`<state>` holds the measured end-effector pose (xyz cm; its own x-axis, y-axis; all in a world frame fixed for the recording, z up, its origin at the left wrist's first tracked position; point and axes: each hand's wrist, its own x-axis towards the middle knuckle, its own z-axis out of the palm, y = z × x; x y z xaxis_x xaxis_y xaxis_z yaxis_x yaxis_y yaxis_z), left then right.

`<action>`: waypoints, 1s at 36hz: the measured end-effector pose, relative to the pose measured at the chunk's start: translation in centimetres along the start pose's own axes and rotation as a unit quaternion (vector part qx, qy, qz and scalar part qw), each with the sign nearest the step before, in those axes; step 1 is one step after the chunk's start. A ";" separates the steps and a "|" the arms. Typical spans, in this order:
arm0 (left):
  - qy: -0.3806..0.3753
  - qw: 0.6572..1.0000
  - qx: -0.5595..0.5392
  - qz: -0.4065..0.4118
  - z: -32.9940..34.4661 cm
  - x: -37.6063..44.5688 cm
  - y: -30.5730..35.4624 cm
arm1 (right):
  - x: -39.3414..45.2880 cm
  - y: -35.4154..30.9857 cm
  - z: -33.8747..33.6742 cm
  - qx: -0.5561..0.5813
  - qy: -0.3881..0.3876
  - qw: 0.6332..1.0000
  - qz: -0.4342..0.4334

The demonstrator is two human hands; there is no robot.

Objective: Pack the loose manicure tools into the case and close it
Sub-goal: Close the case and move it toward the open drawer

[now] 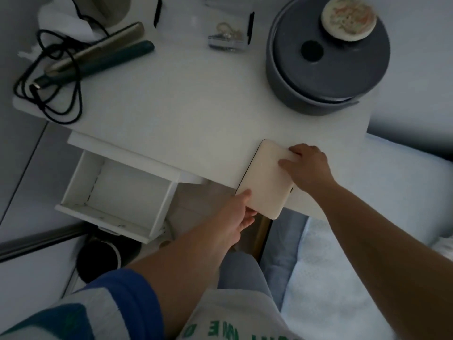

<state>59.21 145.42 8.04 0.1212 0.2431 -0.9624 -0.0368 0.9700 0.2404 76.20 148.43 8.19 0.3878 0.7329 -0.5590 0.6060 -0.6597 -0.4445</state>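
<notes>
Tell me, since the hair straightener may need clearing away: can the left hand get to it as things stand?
Probably yes, once freed. The left hand grips the closed case at its near corner. The bare tabletop lies between it and the hair straightener, so nothing blocks the way, though it is a long reach.
</notes>
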 end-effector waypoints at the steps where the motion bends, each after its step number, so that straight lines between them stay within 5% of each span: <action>1: 0.009 1.000 -0.007 0.006 -0.4 -0.1 0.0 | -0.3 0.1 0.1 0.005 -0.005 1.000 0.004; 10: 0.017 0.993 0.014 0.114 -8.5 -2.8 1.3 | -5.9 -1.4 3.5 0.107 -0.049 0.993 0.025; 18: 0.161 0.957 0.095 0.221 -19.7 -5.6 3.1 | -12.2 -8.3 10.4 0.156 -0.136 0.978 0.028; 26: 0.207 0.931 0.153 0.259 -29.6 -5.0 6.0 | -15.3 -15.5 19.1 0.223 -0.174 0.950 0.132; 36: 0.075 0.905 0.355 0.223 -35.3 -0.6 11.7 | -13.5 -21.6 26.5 0.309 -0.105 0.904 0.277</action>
<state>23.74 156.41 6.94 0.1131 0.6600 -0.7427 0.6034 0.5483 0.5791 39.44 148.37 6.76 0.3337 0.2578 -0.9067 -0.1695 -0.9298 -0.3267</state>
